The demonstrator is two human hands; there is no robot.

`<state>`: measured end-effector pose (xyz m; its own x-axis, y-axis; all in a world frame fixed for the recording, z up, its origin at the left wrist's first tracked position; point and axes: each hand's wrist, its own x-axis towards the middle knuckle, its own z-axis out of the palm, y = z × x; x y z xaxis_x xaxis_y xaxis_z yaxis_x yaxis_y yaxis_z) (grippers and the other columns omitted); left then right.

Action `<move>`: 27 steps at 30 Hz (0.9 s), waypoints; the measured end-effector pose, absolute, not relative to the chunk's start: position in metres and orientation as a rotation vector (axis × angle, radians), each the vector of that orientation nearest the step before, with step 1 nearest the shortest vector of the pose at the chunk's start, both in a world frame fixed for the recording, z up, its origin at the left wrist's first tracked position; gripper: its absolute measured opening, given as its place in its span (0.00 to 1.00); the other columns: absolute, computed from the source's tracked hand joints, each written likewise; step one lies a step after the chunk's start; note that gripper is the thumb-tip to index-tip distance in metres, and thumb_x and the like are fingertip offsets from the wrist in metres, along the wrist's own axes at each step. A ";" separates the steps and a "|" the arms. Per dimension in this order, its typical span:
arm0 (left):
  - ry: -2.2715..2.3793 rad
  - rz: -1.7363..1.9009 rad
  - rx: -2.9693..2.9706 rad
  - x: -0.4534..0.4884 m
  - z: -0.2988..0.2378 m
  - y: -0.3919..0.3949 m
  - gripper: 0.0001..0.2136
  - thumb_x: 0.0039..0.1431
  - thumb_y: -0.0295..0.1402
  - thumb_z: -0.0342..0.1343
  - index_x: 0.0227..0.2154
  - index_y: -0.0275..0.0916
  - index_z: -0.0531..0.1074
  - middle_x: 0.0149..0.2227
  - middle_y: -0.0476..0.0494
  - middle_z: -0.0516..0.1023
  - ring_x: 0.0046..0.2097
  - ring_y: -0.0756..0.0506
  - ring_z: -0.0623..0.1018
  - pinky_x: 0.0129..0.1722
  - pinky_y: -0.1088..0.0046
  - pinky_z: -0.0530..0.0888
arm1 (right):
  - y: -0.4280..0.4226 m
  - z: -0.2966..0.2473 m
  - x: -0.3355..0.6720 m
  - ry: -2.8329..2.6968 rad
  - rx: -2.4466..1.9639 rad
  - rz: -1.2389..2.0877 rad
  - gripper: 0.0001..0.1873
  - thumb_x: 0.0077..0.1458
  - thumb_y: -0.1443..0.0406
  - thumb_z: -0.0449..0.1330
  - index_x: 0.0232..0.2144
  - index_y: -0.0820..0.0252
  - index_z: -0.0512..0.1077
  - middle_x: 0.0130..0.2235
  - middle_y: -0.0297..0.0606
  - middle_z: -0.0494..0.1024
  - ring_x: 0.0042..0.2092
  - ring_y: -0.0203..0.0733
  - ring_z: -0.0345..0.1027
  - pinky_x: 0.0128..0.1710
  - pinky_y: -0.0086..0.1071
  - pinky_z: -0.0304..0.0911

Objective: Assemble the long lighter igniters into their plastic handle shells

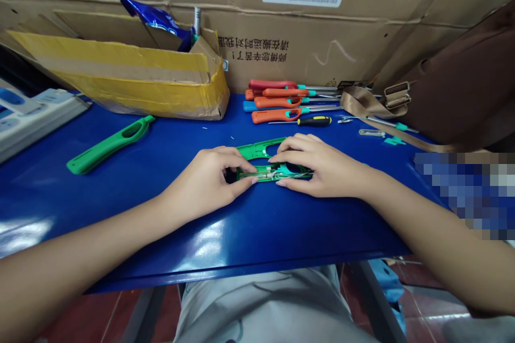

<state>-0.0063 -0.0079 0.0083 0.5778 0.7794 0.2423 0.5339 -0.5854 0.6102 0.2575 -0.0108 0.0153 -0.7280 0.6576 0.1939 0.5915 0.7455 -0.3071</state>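
In front of me on the blue table lies an opened green gas lighter handle (263, 176), with a clear tube, wires and a turquoise trigger (286, 170) showing inside it. My left hand (213, 174) pinches its left end between thumb and fingers. At the right end, my right hand (322, 166) has its fingers closed round the handle near the trigger, hiding part of it. Just behind lies the other green half shell (253, 151), partly covered by the fingers of both hands. Farther left rests a separate green lighter handle (108, 146).
Several red, orange and blue lighters (277, 102) lie at the back beside a black-and-yellow screwdriver (317, 121). Small parts (374, 132) and a brown strap (356, 102) are at right. A yellow-taped box (161, 88) and a white power strip (40, 118) stand left.
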 end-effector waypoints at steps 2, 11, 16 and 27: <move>1.050 0.691 2.326 -0.006 0.009 -0.008 0.06 0.59 0.33 0.64 0.37 0.41 0.84 0.36 0.46 0.83 0.37 0.46 0.79 0.37 0.71 0.73 | -0.012 0.013 0.255 -2.628 -1.002 0.316 0.18 0.64 0.56 0.62 0.52 0.58 0.76 0.51 0.44 0.76 0.51 0.50 0.68 0.52 0.44 0.58; 1.032 0.682 2.329 -0.006 0.010 -0.014 0.07 0.60 0.32 0.63 0.39 0.40 0.83 0.34 0.48 0.81 0.32 0.50 0.77 0.32 0.74 0.72 | -0.012 0.007 0.253 -2.603 -1.001 0.381 0.15 0.64 0.58 0.62 0.50 0.54 0.77 0.50 0.40 0.76 0.51 0.47 0.68 0.51 0.42 0.56; 0.972 0.686 2.331 -0.008 0.012 -0.014 0.09 0.58 0.31 0.64 0.41 0.38 0.82 0.37 0.46 0.79 0.33 0.50 0.78 0.35 0.74 0.75 | -0.010 0.014 0.259 -2.639 -0.959 0.380 0.13 0.62 0.59 0.64 0.47 0.56 0.77 0.49 0.41 0.77 0.51 0.47 0.70 0.52 0.42 0.57; 0.937 0.598 2.440 -0.008 0.016 -0.009 0.12 0.61 0.33 0.62 0.47 0.40 0.80 0.43 0.45 0.82 0.37 0.48 0.77 0.38 0.70 0.75 | -0.011 0.016 0.259 -2.672 -0.940 0.333 0.12 0.62 0.59 0.63 0.44 0.58 0.77 0.47 0.42 0.78 0.49 0.47 0.69 0.50 0.42 0.57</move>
